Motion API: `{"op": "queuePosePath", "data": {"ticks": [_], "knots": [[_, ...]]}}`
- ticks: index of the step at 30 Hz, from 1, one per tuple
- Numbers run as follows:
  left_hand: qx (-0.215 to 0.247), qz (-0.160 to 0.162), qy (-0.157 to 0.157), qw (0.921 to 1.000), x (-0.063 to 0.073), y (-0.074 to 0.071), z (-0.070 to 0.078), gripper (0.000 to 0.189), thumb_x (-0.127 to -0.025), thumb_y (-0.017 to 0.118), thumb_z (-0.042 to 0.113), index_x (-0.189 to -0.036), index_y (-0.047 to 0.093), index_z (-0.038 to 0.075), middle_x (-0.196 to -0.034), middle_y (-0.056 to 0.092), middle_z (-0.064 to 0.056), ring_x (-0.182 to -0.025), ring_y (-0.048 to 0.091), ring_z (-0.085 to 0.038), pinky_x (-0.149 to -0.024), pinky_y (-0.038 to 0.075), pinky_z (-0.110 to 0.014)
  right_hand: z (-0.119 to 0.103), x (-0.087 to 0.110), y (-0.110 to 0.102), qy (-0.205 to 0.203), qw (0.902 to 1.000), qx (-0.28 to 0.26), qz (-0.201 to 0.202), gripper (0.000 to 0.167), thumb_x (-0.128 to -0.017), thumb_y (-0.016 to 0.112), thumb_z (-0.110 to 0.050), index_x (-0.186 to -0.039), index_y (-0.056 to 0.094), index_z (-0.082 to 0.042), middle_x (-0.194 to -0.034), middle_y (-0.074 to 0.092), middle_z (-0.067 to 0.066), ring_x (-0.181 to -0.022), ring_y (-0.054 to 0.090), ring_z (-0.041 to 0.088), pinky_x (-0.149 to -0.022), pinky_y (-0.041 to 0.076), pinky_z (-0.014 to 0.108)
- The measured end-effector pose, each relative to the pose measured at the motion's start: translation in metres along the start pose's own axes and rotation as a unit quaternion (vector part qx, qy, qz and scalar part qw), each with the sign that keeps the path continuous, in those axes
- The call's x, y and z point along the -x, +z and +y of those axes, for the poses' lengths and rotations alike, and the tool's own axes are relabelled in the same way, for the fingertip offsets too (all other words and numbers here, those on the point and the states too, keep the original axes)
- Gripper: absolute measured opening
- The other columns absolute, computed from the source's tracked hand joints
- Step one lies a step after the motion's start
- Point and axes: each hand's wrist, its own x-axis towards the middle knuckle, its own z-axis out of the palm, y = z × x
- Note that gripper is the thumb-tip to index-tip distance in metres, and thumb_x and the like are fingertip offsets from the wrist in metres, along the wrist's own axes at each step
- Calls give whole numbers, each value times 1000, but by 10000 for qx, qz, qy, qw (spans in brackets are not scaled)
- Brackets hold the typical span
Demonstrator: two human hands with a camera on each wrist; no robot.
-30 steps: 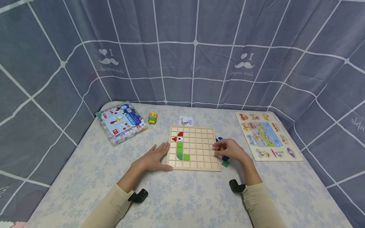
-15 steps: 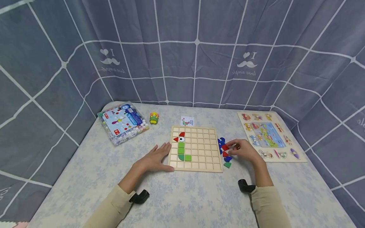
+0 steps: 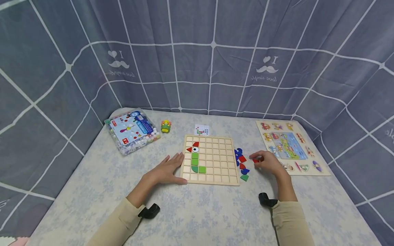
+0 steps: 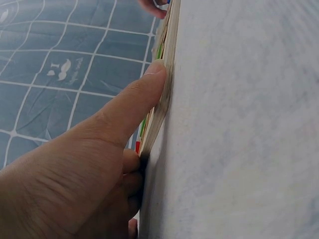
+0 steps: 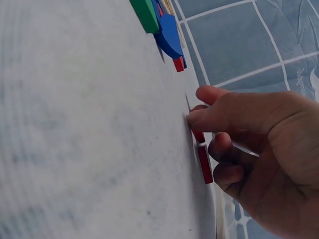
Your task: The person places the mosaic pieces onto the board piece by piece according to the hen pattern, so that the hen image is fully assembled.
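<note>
My left hand (image 3: 167,171) lies spread at the left edge of a wooden grid board (image 3: 215,178), its thumb along the near left corner and side. On the board, red, green and eye pieces form a bird-like shape; one green square (image 3: 201,169) sits at its lower right. My right hand (image 3: 267,162) is on the table right of the board, with thumb and forefinger pinching a red piece (image 5: 198,135). A second red piece (image 5: 205,164) stands just below it, by the curled fingers. The shape of both is mostly hidden.
Loose blue (image 3: 239,150), red (image 3: 242,159) and green (image 3: 244,178) pieces lie along the board's right edge. A pattern card (image 3: 201,130) lies behind it. A boxed bead set (image 3: 132,131) and small figurine (image 3: 166,126) stand back left; a picture puzzle (image 3: 292,166) lies right.
My right hand has moved right, from the board's edge past the loose pieces, uncovering the blue and red ones. The left hand stays on the board's left edge.
</note>
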Motion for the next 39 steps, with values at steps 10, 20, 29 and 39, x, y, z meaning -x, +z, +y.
{"op": "queuePosePath", "data": {"ticks": [10,20,29,39], "knots": [[-68,-1,-7,10000,-1,1,0,111,-81,68,62,-157,11,5,-165,9,-11,-153,7,-28,-124,4,-52,0,-1,1,-114,9999,90,-41,35,-83,77,-22,-114,71,-7,-97,63,9,-81,49,20,-67,43,28],[-41,30,13,10000,-1,0,-1,110,-81,69,61,-156,11,4,-165,10,-12,-153,8,-29,-124,4,-53,3,3,-8,-140,9997,175,-73,30,-82,76,-13,-110,73,-4,-91,63,8,-79,48,20,-64,42,27],[-7,21,42,10000,0,-1,1,110,-81,69,60,-156,11,4,-164,10,-13,-153,8,-30,-124,4,-53,-1,2,-3,-40,9996,213,-184,29,-82,73,-8,-110,72,-1,-87,63,8,-79,50,20,-67,44,28],[-33,-2,31,10000,0,-1,0,110,-81,69,60,-156,11,4,-164,10,-13,-153,8,-29,-124,4,-53,0,2,-2,-77,9995,229,-203,25,-83,73,-9,-106,74,0,-88,68,9,-76,52,17,-66,46,26]]}}
